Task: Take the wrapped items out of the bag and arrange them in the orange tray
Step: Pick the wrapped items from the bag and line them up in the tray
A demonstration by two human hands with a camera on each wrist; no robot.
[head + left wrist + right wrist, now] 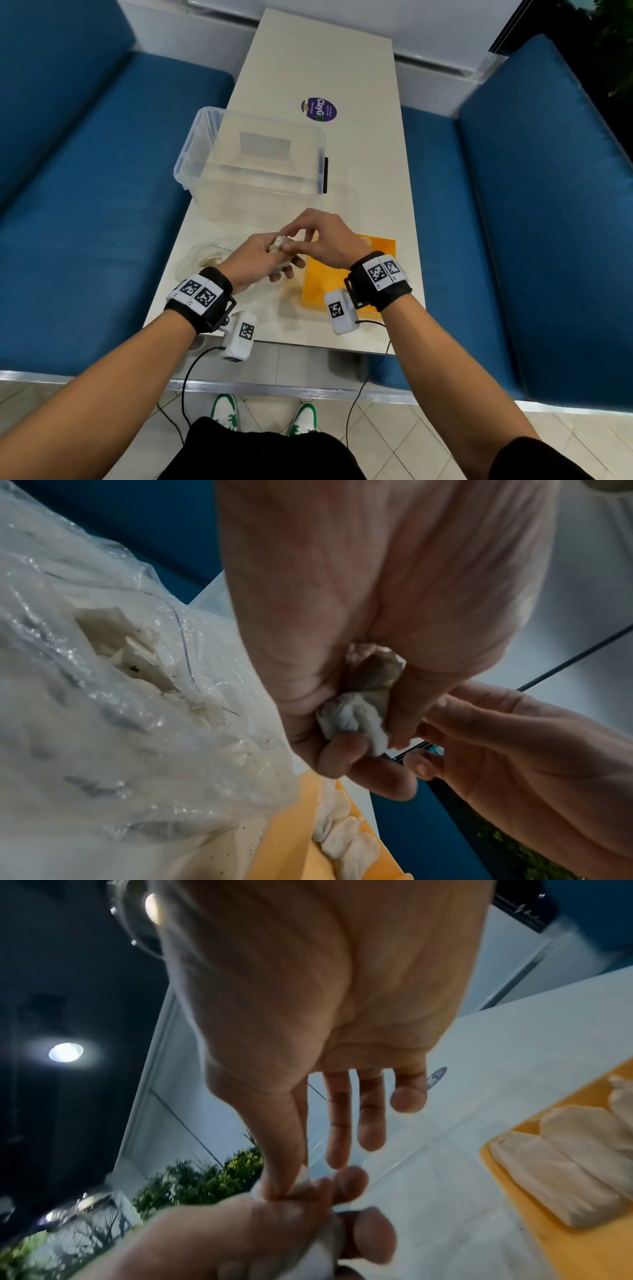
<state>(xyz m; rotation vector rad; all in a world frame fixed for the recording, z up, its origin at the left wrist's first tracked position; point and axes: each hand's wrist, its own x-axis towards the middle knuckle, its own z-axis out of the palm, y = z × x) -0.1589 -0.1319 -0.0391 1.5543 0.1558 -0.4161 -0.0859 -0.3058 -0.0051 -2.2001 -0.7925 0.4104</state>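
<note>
left hand (262, 258) gripped a wrapped item (356, 715) | right hand (325, 240) pinched its end | several already in orange tray (382, 248) | plastic bag (103, 696) probably still held more

A long pale table (318, 68) is running away down the middle; blue cushioned benches (85, 171) are flanking it on both sides; a white wall (428, 31) is closing the far end; beige floor tiles (428, 435) are lying diagonally below; a round ceiling light (65, 1052) is glowing overhead.
</note>
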